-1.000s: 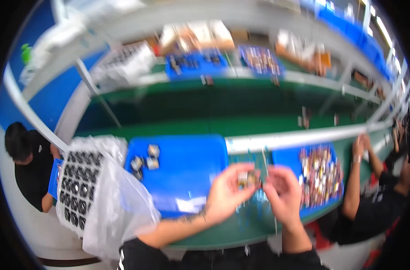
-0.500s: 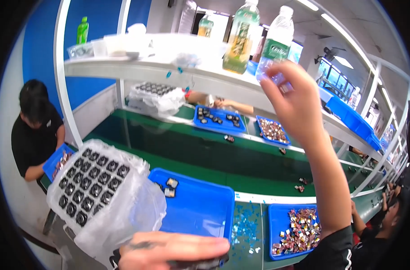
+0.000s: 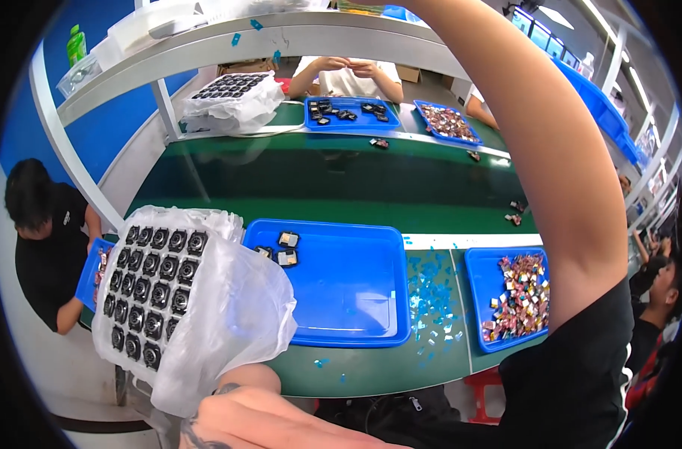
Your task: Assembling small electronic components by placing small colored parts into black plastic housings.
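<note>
My right forearm (image 3: 539, 127) reaches up across the right side, and its hand is beyond the top edge. At the lower edge lies my left hand (image 3: 281, 423), its fingers hidden or cut off, so whether it holds anything does not show. Just beyond it is a blue tray (image 3: 341, 299) with a few square black parts (image 3: 288, 258) in its far left corner. Left of that tray stands a tray of black round-centred parts (image 3: 154, 273) in rows, partly wrapped in white plastic (image 3: 244, 322). A smaller blue tray (image 3: 482, 299) of small loose metallic parts (image 3: 517, 295) sits at the right.
Blue film scraps (image 3: 431, 292) litter the green table (image 3: 318, 172) between the trays. A white shelf (image 3: 161, 60) spans above. Across the table a co-worker's hands (image 3: 348, 67) work over another blue tray (image 3: 348, 123). Another person (image 3: 53, 239) sits at the left.
My right hand has risen from beside the clear bottle out of the top of the picture. My left hand has dropped lower; the dark thing under it no longer shows. The view has tilted down.
</note>
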`<action>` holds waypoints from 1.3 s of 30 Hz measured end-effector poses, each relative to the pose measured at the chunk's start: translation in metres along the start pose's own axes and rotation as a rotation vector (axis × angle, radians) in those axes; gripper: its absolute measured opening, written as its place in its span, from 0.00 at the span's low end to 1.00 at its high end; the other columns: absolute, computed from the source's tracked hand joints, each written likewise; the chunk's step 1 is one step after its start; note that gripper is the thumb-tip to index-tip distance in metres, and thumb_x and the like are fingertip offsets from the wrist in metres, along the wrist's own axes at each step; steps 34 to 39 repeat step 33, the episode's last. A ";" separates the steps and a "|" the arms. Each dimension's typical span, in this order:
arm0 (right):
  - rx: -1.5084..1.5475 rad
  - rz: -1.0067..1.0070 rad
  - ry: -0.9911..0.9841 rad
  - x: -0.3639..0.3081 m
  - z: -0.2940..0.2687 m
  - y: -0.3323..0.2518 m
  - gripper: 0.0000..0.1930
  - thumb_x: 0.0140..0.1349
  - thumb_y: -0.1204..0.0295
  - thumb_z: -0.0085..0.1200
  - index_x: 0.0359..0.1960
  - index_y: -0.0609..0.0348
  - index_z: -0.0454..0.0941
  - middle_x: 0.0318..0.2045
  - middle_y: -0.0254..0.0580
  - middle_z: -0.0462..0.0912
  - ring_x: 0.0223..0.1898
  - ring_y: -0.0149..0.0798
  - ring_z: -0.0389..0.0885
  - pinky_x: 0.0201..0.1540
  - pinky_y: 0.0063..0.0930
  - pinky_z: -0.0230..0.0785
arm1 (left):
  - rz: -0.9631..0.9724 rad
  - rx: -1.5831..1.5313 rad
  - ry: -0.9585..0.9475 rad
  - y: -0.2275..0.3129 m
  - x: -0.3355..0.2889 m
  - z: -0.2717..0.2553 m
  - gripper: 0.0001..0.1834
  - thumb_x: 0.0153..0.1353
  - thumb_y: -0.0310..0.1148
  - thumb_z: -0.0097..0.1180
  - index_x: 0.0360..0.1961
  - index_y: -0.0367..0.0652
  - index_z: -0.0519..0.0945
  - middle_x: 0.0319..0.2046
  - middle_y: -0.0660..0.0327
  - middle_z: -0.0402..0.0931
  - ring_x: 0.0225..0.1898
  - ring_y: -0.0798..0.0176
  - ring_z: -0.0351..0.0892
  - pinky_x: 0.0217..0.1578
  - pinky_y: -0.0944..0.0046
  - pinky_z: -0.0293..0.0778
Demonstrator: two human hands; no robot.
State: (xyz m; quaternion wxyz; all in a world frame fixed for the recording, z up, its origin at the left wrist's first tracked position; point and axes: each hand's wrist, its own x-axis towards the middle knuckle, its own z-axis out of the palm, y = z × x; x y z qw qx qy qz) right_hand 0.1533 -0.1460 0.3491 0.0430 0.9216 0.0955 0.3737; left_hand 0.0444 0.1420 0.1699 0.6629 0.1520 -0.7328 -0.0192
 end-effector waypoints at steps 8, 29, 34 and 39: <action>0.110 -0.083 0.111 -0.051 -0.040 -0.036 0.08 0.57 0.72 0.62 0.34 0.64 0.81 0.32 0.50 0.84 0.30 0.41 0.83 0.37 0.36 0.75 | -0.493 -0.179 -0.006 0.000 -0.020 -0.033 0.33 0.59 0.36 0.47 0.62 0.23 0.62 0.37 0.33 0.77 0.37 0.41 0.85 0.42 0.52 0.83; 0.148 0.148 -0.178 -0.392 0.020 -0.141 0.15 0.48 0.79 0.56 0.41 0.59 0.78 0.36 0.39 0.79 0.28 0.38 0.82 0.27 0.29 0.76 | -0.402 -0.419 0.313 -0.052 -0.028 -0.004 0.39 0.61 0.14 0.52 0.70 0.42 0.51 0.60 0.47 0.64 0.63 0.46 0.68 0.61 0.57 0.74; 0.186 0.201 -0.226 -0.404 0.054 -0.153 0.15 0.49 0.78 0.56 0.42 0.59 0.79 0.38 0.39 0.79 0.27 0.39 0.83 0.27 0.30 0.76 | -0.371 -0.295 0.511 -0.089 -0.036 -0.012 0.32 0.62 0.15 0.46 0.68 0.32 0.54 0.61 0.39 0.66 0.63 0.42 0.69 0.61 0.55 0.74; 0.186 0.201 -0.226 -0.404 0.054 -0.153 0.15 0.49 0.78 0.56 0.42 0.59 0.79 0.38 0.39 0.79 0.27 0.39 0.83 0.27 0.30 0.76 | -0.371 -0.295 0.511 -0.089 -0.036 -0.012 0.32 0.62 0.15 0.46 0.68 0.32 0.54 0.61 0.39 0.66 0.63 0.42 0.69 0.61 0.55 0.74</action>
